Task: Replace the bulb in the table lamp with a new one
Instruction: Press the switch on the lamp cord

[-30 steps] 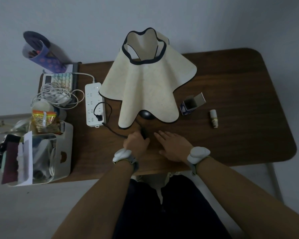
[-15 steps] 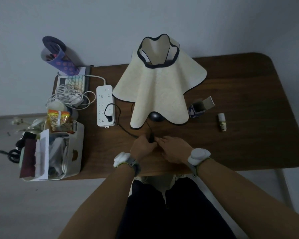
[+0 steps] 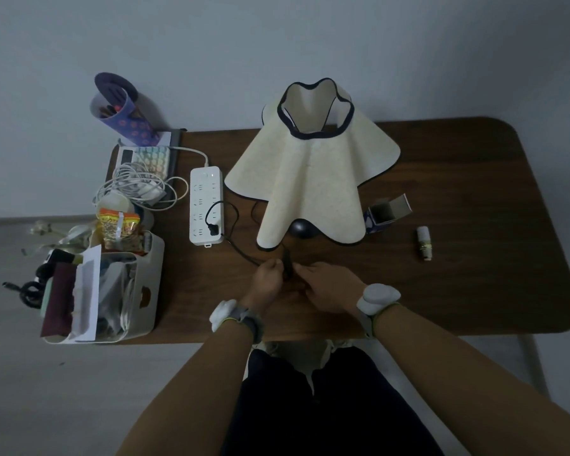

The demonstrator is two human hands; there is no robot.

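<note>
Head view: at 6 o'clock on the smooth wooden table [image 3: 474, 291], the left hand [image 3: 266, 280] and right hand [image 3: 329, 286] both pinch the slim black cord switch [image 3: 287, 263]. Just beyond stands the lamp [image 3: 313, 182] with its wavy cream shade; a small bulb [image 3: 424, 242] lies at 3 o'clock, a white glossy power strip [image 3: 206, 205] at 10.

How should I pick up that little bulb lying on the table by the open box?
Pinch the bulb across its middle, coming straight down from above with thumb and finger on its two long sides. It lies flat on the bare table, its long axis running toward and away from you, so its sides are free. Nothing touches it; the open box sits apart to its left.
</note>
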